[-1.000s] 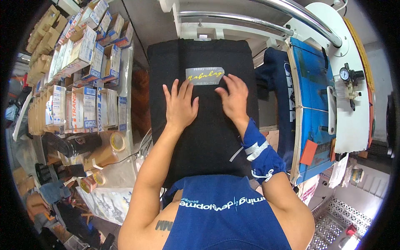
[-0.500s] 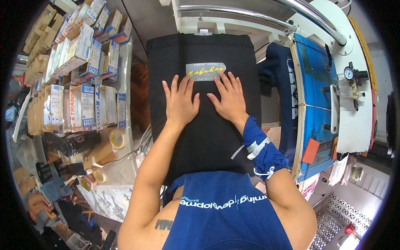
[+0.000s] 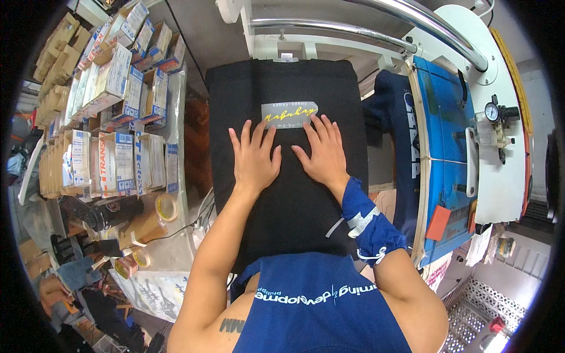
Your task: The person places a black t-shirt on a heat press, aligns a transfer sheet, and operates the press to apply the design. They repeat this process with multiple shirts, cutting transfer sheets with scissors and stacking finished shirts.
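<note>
"Black fabric (image 3: 282, 215) fills the frame's centre. Any grip?"
"I see the left hand (image 3: 256, 162) and right hand (image 3: 323, 156) spread flat on it, grasping nothing, perhaps steadying the grey printed film (image 3: 288, 113) at their fingertips, upper centre."

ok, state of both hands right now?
Left hand: open, holding nothing, at the lower left of the printed film.
Right hand: open, holding nothing, at the film's lower right.
</note>
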{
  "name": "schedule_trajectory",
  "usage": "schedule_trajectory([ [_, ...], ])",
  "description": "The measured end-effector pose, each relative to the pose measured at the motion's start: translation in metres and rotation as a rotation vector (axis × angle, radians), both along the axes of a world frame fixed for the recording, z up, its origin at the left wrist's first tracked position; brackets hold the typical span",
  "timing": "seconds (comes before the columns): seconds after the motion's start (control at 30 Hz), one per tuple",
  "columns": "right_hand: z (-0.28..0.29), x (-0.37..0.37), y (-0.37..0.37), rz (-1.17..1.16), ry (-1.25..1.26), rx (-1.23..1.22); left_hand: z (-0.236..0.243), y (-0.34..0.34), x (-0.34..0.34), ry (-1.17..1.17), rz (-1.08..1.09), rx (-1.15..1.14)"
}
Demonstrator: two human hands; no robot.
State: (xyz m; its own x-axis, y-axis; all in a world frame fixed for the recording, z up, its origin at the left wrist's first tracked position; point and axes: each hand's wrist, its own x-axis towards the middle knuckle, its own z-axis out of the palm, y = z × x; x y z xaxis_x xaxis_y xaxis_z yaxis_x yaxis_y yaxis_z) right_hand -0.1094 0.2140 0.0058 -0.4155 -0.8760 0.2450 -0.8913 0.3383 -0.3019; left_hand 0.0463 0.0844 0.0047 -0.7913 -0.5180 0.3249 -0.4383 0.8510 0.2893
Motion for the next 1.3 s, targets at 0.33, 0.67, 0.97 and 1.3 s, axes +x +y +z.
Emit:
schedule_trajectory([
  [0.33, -0.0011, 0.0, -0.0001, -0.002, -0.002, -0.011, -0.0022, -0.0002, 0.001, -0.011, -0.008, -0.007],
  [0.67, -0.0004, 0.0001, 0.0001, 0.001, -0.002, -0.031, -0.0013, -0.0001, 0.0003, 0.009, -0.012, 0.0],
  [0.97, 0.0003, 0.0007, -0.0003, -0.01, -0.012, -0.051, 0.0007, 0.0004, 0.0007, -0.032, -0.001, 0.022],
  [1.3, -0.0013, -0.0017, 0.0009, -0.014, -0.007, -0.059, -0.0029, 0.0005, -0.0021, 0.077, -0.024, -0.028],
])
